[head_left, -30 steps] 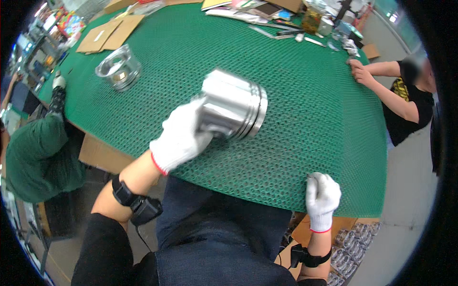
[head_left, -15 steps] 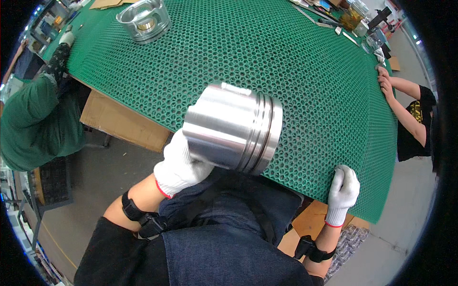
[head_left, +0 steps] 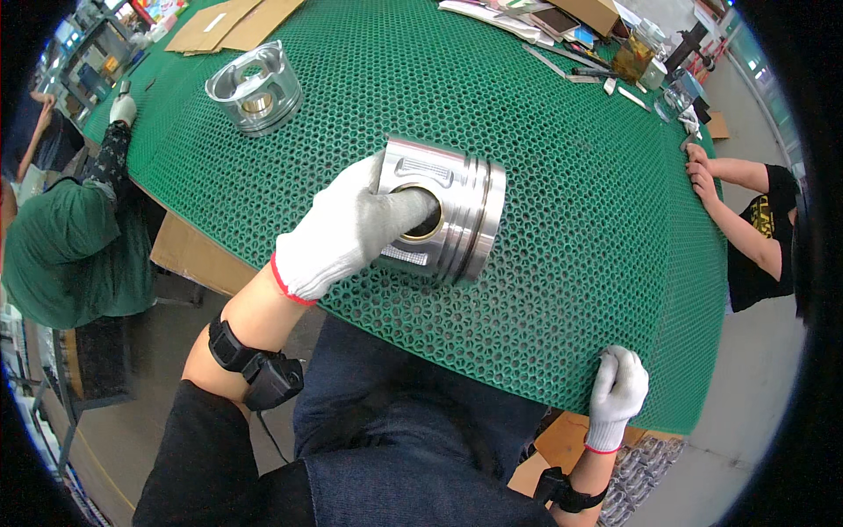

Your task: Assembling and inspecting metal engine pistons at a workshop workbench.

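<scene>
My left hand (head_left: 338, 224), in a white knit glove with a red cuff, grips a shiny metal piston (head_left: 461, 202) above the green mat. Its thumb goes into the piston's pin bore, while the fingers behind the skirt are hidden. The piston lies on its side in the air, with its ring grooves to the right. Resting at the mat's near right edge, my gloved right hand (head_left: 619, 386) has its fingers curled closed. Whatever they might hold is hidden. A second piston (head_left: 255, 92) stands on the mat at the far left, a brass-coloured bushing showing inside it.
The green mat (head_left: 536, 290) with a hexagon pattern covers the table. Cardboard sheets (head_left: 228, 25) lie at the far left; papers, a phone (head_left: 555, 19) and jars (head_left: 634, 57) at the far right. One person (head_left: 75, 246) is at the left, another's hands (head_left: 700, 171) at the right edge.
My left hand has turned the piston, so the pin bore and thumb now show, and has carried it slightly up and left in the picture. My right hand stays resting on the mat.
</scene>
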`<state>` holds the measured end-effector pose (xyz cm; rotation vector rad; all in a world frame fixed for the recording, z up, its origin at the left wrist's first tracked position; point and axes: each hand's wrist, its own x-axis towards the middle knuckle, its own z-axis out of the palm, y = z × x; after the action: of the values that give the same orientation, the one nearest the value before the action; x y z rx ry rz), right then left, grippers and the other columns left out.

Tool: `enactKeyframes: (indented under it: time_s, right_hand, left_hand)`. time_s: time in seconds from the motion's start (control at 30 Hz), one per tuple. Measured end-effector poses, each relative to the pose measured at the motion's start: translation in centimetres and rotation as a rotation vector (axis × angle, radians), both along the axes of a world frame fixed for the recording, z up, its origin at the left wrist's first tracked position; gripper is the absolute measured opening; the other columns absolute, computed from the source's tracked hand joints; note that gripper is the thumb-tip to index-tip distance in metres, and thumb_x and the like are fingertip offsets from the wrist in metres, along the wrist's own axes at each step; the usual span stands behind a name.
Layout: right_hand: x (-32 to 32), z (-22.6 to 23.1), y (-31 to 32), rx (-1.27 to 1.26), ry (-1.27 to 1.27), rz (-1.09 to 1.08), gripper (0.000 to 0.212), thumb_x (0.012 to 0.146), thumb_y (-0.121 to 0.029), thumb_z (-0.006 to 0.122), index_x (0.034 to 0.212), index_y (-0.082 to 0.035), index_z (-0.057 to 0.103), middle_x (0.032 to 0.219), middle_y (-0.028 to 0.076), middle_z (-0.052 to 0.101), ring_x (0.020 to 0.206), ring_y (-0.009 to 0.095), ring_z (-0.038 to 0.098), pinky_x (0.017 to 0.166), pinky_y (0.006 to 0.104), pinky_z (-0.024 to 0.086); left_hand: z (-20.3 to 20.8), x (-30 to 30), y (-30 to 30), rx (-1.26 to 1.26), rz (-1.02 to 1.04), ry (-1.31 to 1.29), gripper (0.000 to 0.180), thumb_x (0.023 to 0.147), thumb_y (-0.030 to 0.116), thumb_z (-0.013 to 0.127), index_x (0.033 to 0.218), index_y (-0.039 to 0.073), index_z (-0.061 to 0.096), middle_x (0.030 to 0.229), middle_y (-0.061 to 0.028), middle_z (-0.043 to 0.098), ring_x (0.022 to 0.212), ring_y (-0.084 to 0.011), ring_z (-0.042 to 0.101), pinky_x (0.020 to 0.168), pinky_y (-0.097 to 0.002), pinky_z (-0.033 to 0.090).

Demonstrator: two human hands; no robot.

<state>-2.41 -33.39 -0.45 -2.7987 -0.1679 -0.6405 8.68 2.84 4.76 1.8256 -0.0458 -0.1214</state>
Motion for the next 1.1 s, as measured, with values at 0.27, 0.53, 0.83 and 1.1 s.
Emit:
enactKeyframes:
  time_s: [0.27, 0.53, 0.83, 1.1]
  right_hand:
    - [-0.2, 0.1, -0.6, 0.013, -0.039, -0.004, 0.006, 0.081, -0.005, 0.064, 0.087, -0.005, 0.065, 0.075, 0.011, 0.064, 0.065, 0.03, 0.061, 0.062, 0.0377, 0.047]
    - [-1.7, 2.4, 1.8, 0.282, -0.012, 0.129, 0.006, 0.079, -0.006, 0.061, 0.079, -0.005, 0.067, 0.072, 0.011, 0.064, 0.063, 0.029, 0.062, 0.062, 0.0371, 0.049]
    - [-3.8, 6.5, 4.9, 0.667, 0.288, 0.386, 0.014, 0.084, -0.012, 0.061, 0.079, 0.001, 0.065, 0.069, 0.013, 0.062, 0.063, 0.03, 0.063, 0.057, 0.0351, 0.049]
    - [-3.9, 6.0, 5.8, 0.434, 0.098, 0.423, 0.014, 0.082, -0.019, 0.066, 0.074, -0.008, 0.064, 0.061, 0.01, 0.059, 0.053, 0.027, 0.061, 0.049, 0.0375, 0.048]
  left_hand:
    - [2.3, -1.4, -2.8, 0.737, -0.164, -1.18, 0.054, 0.066, 0.02, 0.075, 0.116, 0.009, 0.061, 0.106, -0.013, 0.064, 0.099, -0.0338, 0.063, 0.095, -0.0465, 0.048]
    - [-0.3, -2.0, -5.6, 0.424, -0.271, -0.763, 0.049, 0.072, 0.014, 0.074, 0.118, 0.003, 0.062, 0.121, -0.0167, 0.063, 0.107, -0.0336, 0.064, 0.094, -0.0413, 0.052]
    - [3.7, -9.7, -12.1, 0.873, -0.448, -1.058, 0.043, 0.066, 0.021, 0.073, 0.105, 0.007, 0.063, 0.115, -0.009, 0.064, 0.11, -0.0291, 0.061, 0.099, -0.044, 0.048]
    - [5.2, -6.8, -14.0, 0.937, -0.628, -0.94, 0.023, 0.08, 0.019, 0.066, 0.099, 0.008, 0.061, 0.098, -0.0097, 0.065, 0.095, -0.0306, 0.065, 0.083, -0.0403, 0.053]
